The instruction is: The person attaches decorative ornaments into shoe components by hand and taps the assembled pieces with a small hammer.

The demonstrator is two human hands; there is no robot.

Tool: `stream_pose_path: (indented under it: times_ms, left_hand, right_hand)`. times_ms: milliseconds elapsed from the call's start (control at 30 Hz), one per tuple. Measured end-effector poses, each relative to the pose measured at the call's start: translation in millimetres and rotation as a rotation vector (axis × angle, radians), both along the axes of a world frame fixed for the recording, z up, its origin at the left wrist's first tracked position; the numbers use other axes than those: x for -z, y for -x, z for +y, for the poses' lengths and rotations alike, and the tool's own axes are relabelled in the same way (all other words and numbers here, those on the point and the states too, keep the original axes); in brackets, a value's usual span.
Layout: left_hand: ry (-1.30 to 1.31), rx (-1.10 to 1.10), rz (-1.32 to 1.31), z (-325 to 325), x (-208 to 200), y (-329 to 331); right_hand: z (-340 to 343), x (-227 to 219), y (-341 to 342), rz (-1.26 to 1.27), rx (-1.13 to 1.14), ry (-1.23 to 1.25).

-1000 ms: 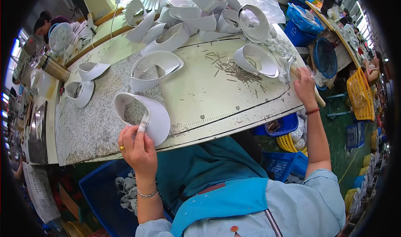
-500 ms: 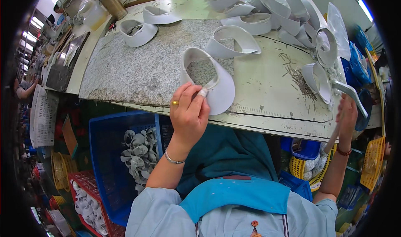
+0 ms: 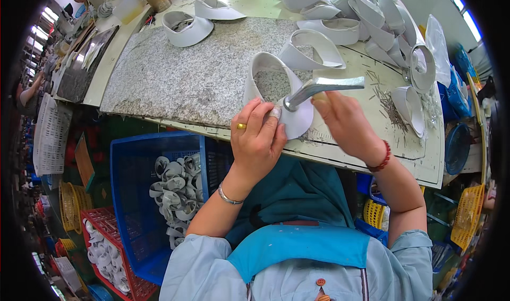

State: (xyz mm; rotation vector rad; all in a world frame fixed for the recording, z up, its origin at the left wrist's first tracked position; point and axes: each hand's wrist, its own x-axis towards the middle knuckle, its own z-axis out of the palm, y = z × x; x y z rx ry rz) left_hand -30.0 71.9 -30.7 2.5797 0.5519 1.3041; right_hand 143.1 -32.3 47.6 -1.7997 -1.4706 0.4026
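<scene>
A white visor-shaped piece point(image 3: 299, 123) with a large oval opening lies at the front edge of a speckled stone slab point(image 3: 175, 80). My left hand point(image 3: 257, 136) is closed on its near rim, one fingertip wrapped in white tape. My right hand point(image 3: 350, 125) grips a metal hammer point(image 3: 326, 85) by its handle, which the fingers mostly hide. The hammer's round face is at the piece, right beside my left fingertips; whether it touches I cannot tell. Behind these, another white piece point(image 3: 303, 59) lies close by.
More white pieces are heaped at the back right point(image 3: 372, 14), and two sit at the back left. Loose nail-like slivers point(image 3: 390, 107) are scattered on the right of the table point(image 3: 425, 165). Below the table's left edge, a blue crate point(image 3: 125, 205) and a red crate point(image 3: 133, 264) hold small white parts.
My right hand has swung in from the far right, bringing the hammer over to the white piece. My left hand still holds the piece; the view has shifted slightly.
</scene>
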Motion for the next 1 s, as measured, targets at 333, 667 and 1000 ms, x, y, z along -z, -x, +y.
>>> stream_pose_path:
  times_ms: [333,667,1000]
  left_hand:
    - [0.000,-0.020,-0.017,-1,2,0]
    - [-0.016,-0.044,-0.014,-3,3,0]
    - [-0.002,-0.041,-0.017,-6,4,1]
  right_hand:
    - [1,-11,11,-0.235,-0.031,-0.108]
    - [-1,-13,19,-0.433,-0.020,-0.077]
    - [1,-4,20,-0.555,-0.047,-0.032]
